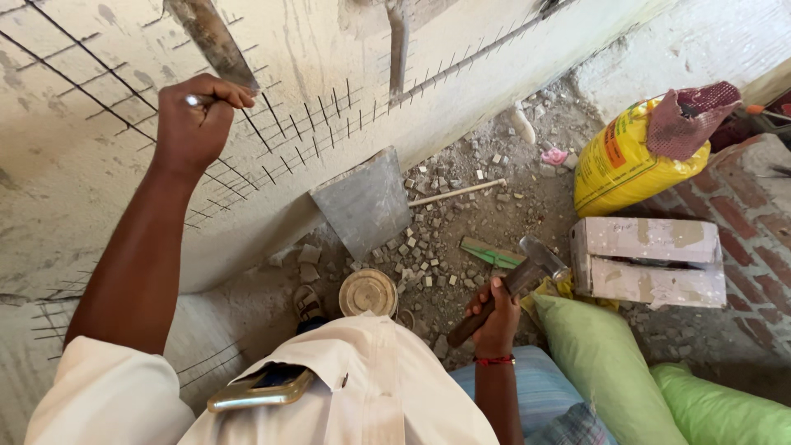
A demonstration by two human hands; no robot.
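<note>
Chisel: grey flat steel chisel (212,39), tip against the scored plaster wall (66,156), high on it; your left hand (194,124) is clenched round its shank.
Hammer: steel-headed hammer with dark wooden handle (504,297), low and well right of the wall; your right hand (497,317) is fisted round the grip, red thread band at the wrist.
Doing it well: keep the chisel edge angled on a scored line, fingers below the struck end, wrist firm; bring the hammer up square to the chisel head, short strokes. My judgement only.
Wall: pale plaster, dark crosshatch grooves, one section.
At the wall's foot: one grey metal mortar pan (364,202) leaning on it; one round dusty lid or tin (368,292) just beside; one pale thin stick (457,192); loose stone chips (428,247), too many to count.
Further from the wall: one yellow sack with reddish cloth top (630,156); one whitish smeared block or box (647,262); two light green sacks (601,354); red brick paving (733,206).
On you: one phone in a gold case (262,387) in the white shirt pocket.
Counts: chisels one, hammers one, hands two.
</note>
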